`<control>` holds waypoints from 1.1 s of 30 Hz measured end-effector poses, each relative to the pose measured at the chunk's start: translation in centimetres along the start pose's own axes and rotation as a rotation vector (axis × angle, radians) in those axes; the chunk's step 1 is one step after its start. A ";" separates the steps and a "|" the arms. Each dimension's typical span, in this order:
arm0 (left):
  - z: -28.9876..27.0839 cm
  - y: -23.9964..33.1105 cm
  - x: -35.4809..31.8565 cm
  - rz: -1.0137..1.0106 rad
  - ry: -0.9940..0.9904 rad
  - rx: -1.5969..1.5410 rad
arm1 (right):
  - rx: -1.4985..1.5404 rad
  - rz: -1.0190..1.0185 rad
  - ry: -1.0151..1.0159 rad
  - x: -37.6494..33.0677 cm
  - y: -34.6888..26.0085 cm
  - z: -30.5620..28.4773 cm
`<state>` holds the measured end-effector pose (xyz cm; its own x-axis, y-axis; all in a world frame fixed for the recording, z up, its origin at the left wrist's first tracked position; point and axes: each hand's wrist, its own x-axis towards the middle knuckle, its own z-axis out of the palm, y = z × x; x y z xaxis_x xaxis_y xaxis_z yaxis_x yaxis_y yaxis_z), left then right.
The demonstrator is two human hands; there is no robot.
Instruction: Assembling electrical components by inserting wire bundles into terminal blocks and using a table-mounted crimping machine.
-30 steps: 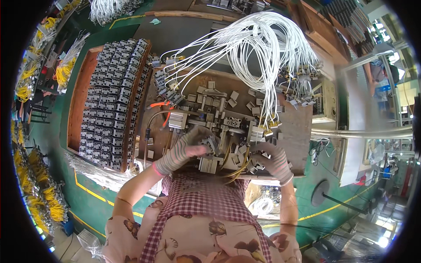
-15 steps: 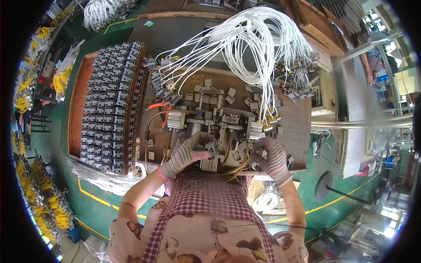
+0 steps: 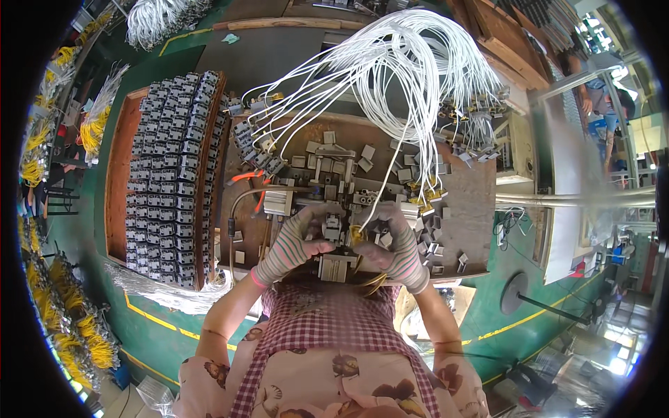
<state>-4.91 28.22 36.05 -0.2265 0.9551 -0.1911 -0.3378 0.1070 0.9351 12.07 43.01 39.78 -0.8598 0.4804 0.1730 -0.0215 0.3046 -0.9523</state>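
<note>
My left grip point(image 3: 301, 240) and right grip point(image 3: 390, 244) are gloved, both clenched around a small brass part point(image 3: 357, 235) with a white wire point(image 3: 390, 167). Grey blocks point(image 3: 171, 174) fill a wooden tray point(image 3: 117, 174) left on the table point(image 3: 467, 202).

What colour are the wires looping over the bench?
White wires, clearest in the head view, arching above the workbench.

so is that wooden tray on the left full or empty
Full: the wooden tray is packed edge to edge with rows of dark grey blocks, with almost no bare bottom showing.
</note>
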 end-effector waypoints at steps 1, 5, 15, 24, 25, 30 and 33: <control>-0.1 -0.4 0.5 0.055 -0.017 -0.012 | 0.094 0.085 0.018 0.2 -0.1 0.3; -0.7 -1.4 1.1 0.130 -0.039 0.257 | 0.205 0.082 0.117 0.6 -0.2 0.9; 0.3 -0.8 2.1 0.113 -0.130 0.188 | -0.089 0.057 0.076 -0.1 0.6 0.4; 0.9 0.0 1.2 0.430 -0.092 0.921 | -0.164 -0.047 0.093 0.2 0.4 0.2; 0.9 0.4 1.1 0.430 -0.093 0.921 | -0.171 -0.071 0.073 0.3 0.6 -0.1; 1.7 -1.5 -0.6 0.105 -0.008 0.222 | -0.039 -0.001 -0.001 0.2 1.7 0.7; 1.4 -3.1 -0.1 0.073 0.054 0.085 | 0.217 0.207 -0.112 -0.3 2.5 1.3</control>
<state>-2.54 28.21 33.58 -0.2977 0.9450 -0.1354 -0.2402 0.0631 0.9687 11.60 42.56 37.00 -0.9078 0.4168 -0.0473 0.0617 0.0212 -0.9979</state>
